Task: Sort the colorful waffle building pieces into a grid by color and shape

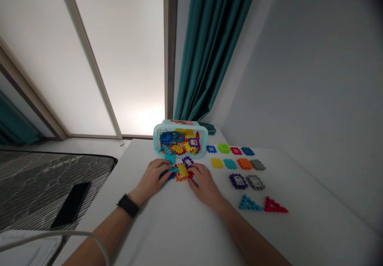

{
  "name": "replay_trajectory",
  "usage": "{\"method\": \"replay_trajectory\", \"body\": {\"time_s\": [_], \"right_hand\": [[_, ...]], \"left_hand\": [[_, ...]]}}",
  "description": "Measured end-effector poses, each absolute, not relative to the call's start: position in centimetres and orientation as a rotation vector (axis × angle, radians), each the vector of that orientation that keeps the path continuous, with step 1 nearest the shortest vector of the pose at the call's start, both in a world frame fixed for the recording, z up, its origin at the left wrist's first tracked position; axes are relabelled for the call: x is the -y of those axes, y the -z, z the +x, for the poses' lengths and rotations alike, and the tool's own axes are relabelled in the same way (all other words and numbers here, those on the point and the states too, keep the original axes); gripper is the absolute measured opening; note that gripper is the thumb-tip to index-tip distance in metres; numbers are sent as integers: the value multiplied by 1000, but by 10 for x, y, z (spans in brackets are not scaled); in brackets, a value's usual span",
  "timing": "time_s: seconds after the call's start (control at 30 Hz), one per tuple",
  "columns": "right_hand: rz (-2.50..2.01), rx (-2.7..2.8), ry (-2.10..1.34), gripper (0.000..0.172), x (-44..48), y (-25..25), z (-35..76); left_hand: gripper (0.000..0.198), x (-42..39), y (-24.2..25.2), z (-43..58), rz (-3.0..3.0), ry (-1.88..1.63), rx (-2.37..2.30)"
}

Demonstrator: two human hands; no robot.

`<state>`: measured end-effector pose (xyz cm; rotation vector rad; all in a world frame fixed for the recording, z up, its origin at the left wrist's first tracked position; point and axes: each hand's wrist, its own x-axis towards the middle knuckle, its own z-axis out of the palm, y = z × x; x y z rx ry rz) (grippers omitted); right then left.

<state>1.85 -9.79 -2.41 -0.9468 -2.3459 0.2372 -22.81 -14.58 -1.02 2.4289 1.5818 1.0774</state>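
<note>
My left hand, wearing a black watch, has its fingers curled on a turquoise interlocking tile. Part of a blue tile shows beneath those fingers. My right hand is closed at the edge of a red tile, mostly hidden by the fingertips. Between both hands, a yellow tile overlaps an orange tile with a white window. Just beyond them is a purple window tile, close to the right fingers.
A light-blue tub lies tipped toward me, full of mixed tiles. To the right, rows of tiles include a yellow one, a grey one and a red triangle. A white cable crosses the lower left.
</note>
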Motion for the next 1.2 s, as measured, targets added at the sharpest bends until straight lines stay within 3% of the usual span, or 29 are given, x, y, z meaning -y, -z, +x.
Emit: {"method": "replay_trajectory", "body": {"time_s": [0.2, 0.43, 0.63, 1.03, 1.2], "right_hand": [[-923, 2338, -131, 36, 102, 25, 18], [-722, 2326, -24, 52, 113, 8, 15], [-525, 2235, 34, 41, 127, -4, 12], [-400, 2257, 16, 16, 125, -6, 13], [-411, 2291, -19, 14, 123, -5, 15]], "left_hand": [[28, 146, 8, -230, 2193, -1278, -1619], [36, 157, -11, -206, 1429, -1479, -1451], [39, 161, -13, -194, 1181, -1441, -1242], [40, 160, -5, -194, 1402, -1284, -1223], [38, 159, 0, -193, 1506, -1274, -1222]]}}
